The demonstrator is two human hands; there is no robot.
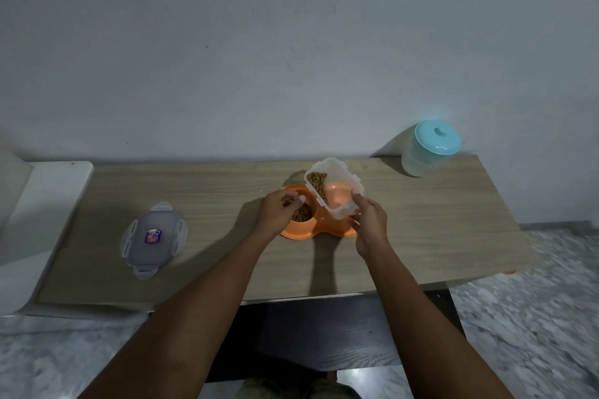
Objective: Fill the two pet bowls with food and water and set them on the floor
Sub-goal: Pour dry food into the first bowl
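The left hand (281, 208) covered the 9 o'clock side of the orange double bowl (319, 232); its curled fingers perhaps pinched kibble, too small to tell. The tilted container (338, 178) hid much of the 3 o'clock well. The label on the lid (155, 238) was unreadable. At 9 o'clock a white object (48, 197) ran off the edge; the floor (534, 317) at 4 o'clock was blurred.

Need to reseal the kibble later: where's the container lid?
Head view: the lid lies flat on the wooden table, left of the orange double bowl.
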